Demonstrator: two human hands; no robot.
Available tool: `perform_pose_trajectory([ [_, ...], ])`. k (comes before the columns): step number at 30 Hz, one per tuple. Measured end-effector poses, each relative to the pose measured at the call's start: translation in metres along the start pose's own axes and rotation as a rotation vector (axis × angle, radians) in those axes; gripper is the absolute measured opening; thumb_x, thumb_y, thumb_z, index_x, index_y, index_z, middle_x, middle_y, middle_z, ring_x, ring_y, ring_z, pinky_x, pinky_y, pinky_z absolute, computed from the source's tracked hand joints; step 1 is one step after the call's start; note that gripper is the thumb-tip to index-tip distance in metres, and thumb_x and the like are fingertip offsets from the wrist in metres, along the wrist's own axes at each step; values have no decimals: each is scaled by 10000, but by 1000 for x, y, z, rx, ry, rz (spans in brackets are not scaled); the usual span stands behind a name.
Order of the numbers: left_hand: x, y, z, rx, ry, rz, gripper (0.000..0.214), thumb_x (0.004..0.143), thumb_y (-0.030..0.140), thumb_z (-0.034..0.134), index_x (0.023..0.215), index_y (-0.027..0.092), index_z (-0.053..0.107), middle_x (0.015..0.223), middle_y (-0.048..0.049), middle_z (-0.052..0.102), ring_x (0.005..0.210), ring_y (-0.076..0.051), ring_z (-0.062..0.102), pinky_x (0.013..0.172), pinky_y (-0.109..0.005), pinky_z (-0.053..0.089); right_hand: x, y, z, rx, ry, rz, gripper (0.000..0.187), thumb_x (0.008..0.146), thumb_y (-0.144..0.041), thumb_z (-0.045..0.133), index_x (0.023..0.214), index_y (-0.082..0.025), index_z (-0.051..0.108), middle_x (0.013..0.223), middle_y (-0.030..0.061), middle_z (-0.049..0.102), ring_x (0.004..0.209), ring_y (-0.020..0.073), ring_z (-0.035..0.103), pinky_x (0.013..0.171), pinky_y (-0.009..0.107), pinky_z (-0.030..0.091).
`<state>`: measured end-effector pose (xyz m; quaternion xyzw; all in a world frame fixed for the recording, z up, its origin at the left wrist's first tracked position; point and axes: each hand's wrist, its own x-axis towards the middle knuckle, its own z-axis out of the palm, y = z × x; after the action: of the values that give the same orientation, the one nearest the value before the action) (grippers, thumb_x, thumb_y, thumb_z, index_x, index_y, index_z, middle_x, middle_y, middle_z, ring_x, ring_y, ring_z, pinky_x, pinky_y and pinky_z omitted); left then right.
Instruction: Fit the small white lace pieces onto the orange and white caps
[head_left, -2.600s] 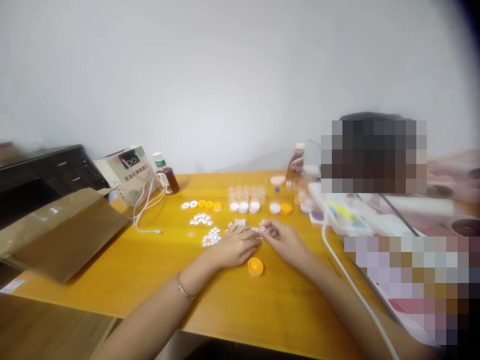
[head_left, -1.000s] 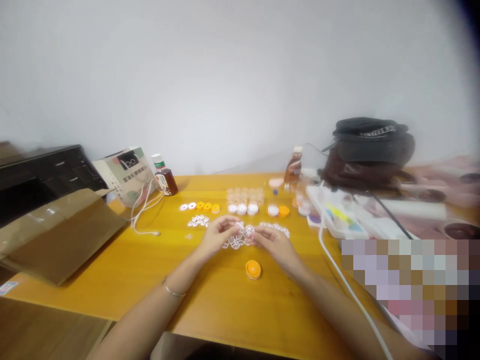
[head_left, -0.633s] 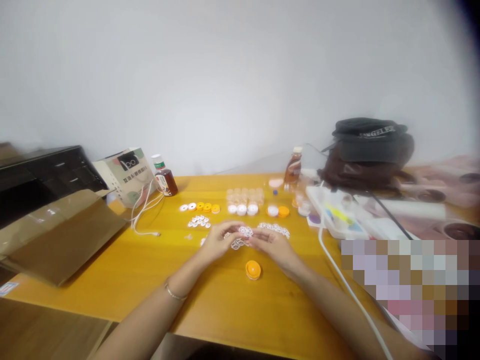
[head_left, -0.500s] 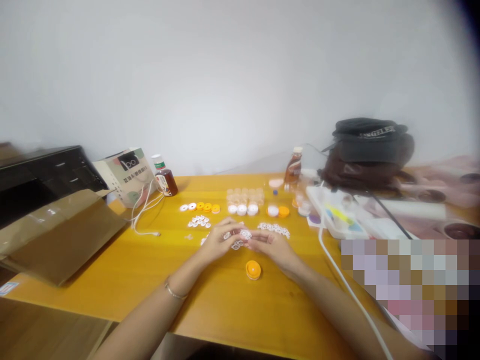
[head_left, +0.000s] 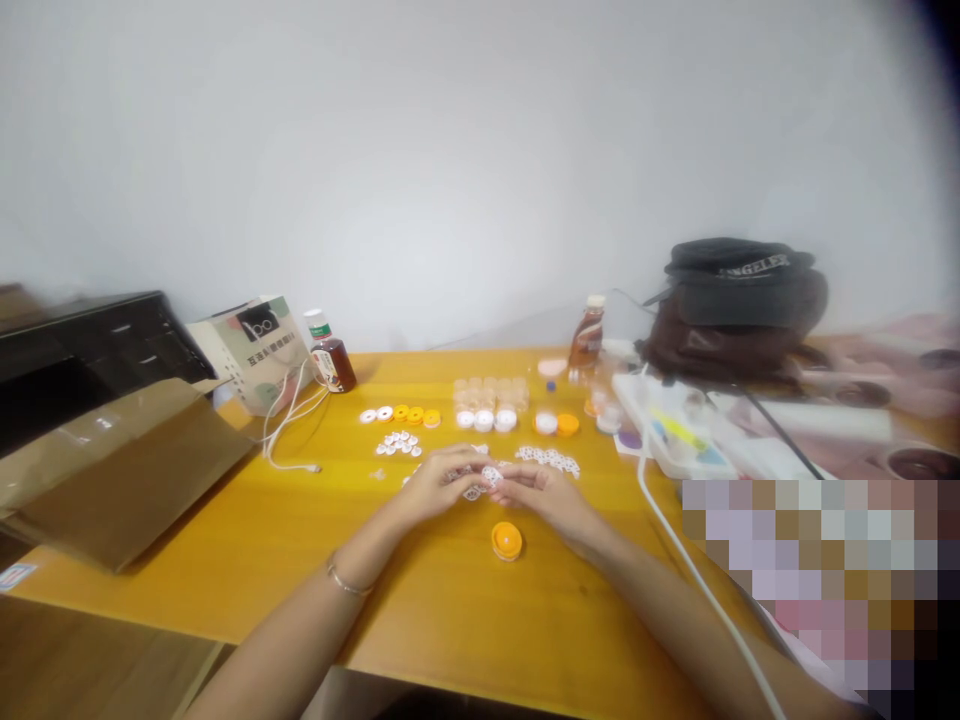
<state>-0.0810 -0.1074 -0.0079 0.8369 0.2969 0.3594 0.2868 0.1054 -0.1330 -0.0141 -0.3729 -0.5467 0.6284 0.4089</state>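
Observation:
A small white disc with holes (head_left: 492, 476) is pinched between the fingertips of both hands above the middle of the table. My left hand (head_left: 439, 484) closes on it from the left, fingers curled over a pile of similar white discs (head_left: 472, 492) partly hidden below. From the right, my right hand (head_left: 546, 494) grips the same disc with thumb and fingers. An orange round cap-like part (head_left: 506, 541) with a pale centre lies just in front of the hands. Behind the right hand are more white discs with holes (head_left: 549, 459).
Left of the hands are small white pieces (head_left: 398, 443) and a row of white and orange round parts (head_left: 400, 413). Clear cups (head_left: 491, 392) stand behind. Bottles (head_left: 332, 360), a carton (head_left: 112, 470), a white cable (head_left: 694, 560), a plastic tray (head_left: 675, 430) and a black bag (head_left: 739, 300) surround them.
The white disc has turned and dipped slightly between the fingertips. Both hands stay in nearly the same place, and the other things have not moved.

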Motion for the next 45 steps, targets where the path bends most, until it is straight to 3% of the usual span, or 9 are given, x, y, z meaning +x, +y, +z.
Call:
perform_pose_trajectory([
  [8, 0, 1, 4, 1, 20, -32, 232, 791, 242, 563, 1009, 201, 633, 908, -61, 612, 832, -145, 549, 753, -268, 434, 1, 1, 1, -4, 63, -8, 249, 630, -398, 685, 746, -177, 686, 705, 11, 670, 692, 137, 609, 776, 316, 471],
  [14, 0, -2, 7, -34, 87, -134, 245, 785, 307, 566, 980, 178, 638, 844, -55, 614, 744, -126, 545, 669, -240, 431, 2, 2, 1, 22, 77, 9, 288, 609, -418, 695, 757, -172, 678, 732, 20, 679, 705, 134, 619, 786, 311, 473],
  [22, 2, -11, 16, -276, 68, -301, 265, 769, 336, 581, 935, 131, 597, 859, -69, 637, 770, -137, 575, 709, -262, 449, 2, 2, 2, 79, 156, 16, 279, 571, -384, 734, 686, -165, 606, 663, 12, 675, 648, 131, 629, 734, 298, 489],
  [29, 3, -7, 14, -217, 36, -289, 187, 784, 289, 559, 874, 127, 585, 805, -50, 620, 719, -118, 552, 667, -238, 430, 0, 1, 8, -21, 171, -67, 260, 591, -392, 721, 653, -180, 585, 632, -2, 643, 642, 135, 604, 708, 292, 482],
  [35, 0, -1, 4, -114, 61, -182, 147, 793, 244, 543, 894, 147, 584, 868, -51, 619, 799, -138, 562, 729, -263, 436, -2, 2, 5, 159, 69, -10, 213, 686, -370, 664, 747, -182, 585, 754, 7, 660, 739, 119, 612, 761, 266, 457],
  [38, 0, 4, 2, -75, 36, -93, 137, 800, 232, 537, 887, 150, 604, 888, -58, 623, 835, -147, 563, 780, -277, 439, -1, 3, 2, 192, 52, 16, 212, 669, -345, 685, 750, -178, 583, 759, 7, 657, 742, 117, 609, 752, 260, 451],
  [41, 2, 7, -2, -3, 36, -43, 176, 811, 228, 524, 956, 168, 604, 952, -65, 621, 893, -156, 556, 833, -298, 427, 1, 5, -1, 166, 119, 10, 233, 615, -310, 726, 730, -176, 574, 687, -13, 630, 664, 106, 586, 671, 239, 444],
  [45, 1, -1, -20, 203, 100, -84, 194, 819, 235, 504, 981, 178, 593, 938, -60, 619, 873, -155, 553, 825, -307, 420, 4, 8, -5, 188, 230, -18, 283, 586, -276, 740, 799, -190, 576, 656, -33, 603, 613, 96, 567, 631, 232, 437],
])
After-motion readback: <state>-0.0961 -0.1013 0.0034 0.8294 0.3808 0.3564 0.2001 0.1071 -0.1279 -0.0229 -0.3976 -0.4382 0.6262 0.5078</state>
